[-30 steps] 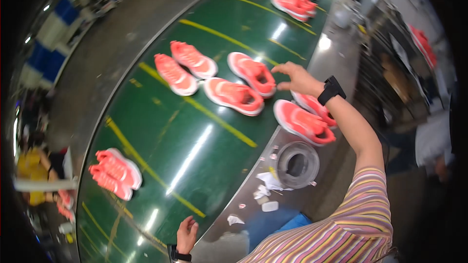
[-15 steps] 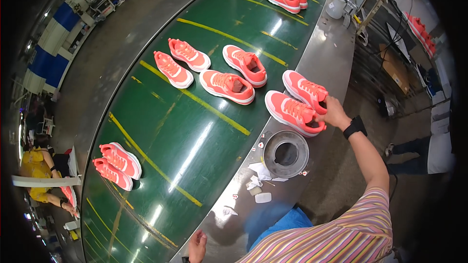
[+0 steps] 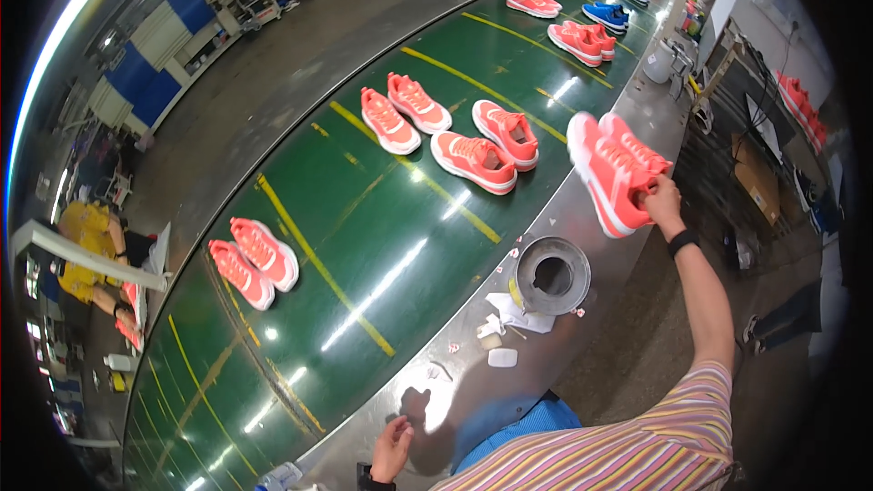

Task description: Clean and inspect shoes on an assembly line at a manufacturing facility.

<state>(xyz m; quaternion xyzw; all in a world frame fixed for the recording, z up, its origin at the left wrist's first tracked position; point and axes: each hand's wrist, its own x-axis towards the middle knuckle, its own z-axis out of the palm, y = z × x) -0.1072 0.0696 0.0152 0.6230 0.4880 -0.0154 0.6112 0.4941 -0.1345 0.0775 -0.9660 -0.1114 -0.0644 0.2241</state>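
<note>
A pair of coral running shoes (image 3: pixel 607 168) with white soles hangs tilted above the metal ledge, toes up. My right hand (image 3: pixel 664 205) grips both shoes by their heels; its fingertips are partly hidden in the openings. Low over the ledge near the front is my left hand (image 3: pixel 393 450), its fingers loosely bent and holding nothing. Between the hands, a round metal pot (image 3: pixel 552 275) with a dark opening stands on the ledge. White paper scraps (image 3: pixel 520 314) and a small white block (image 3: pixel 502 358) lie in front of it.
The green belt (image 3: pixel 364 245) carries more coral pairs, such as the shoes at left (image 3: pixel 255 262) and in the middle (image 3: pixel 491 147). Farther along are blue shoes (image 3: pixel 606 16). A person in yellow (image 3: pixel 86 236) works across the belt; a grey canister (image 3: pixel 667 62) stands at right.
My right hand has lifted the coral pair off the ledge and tipped it toes-up. My left hand has moved slightly right and up in view, while the view itself has shifted.
</note>
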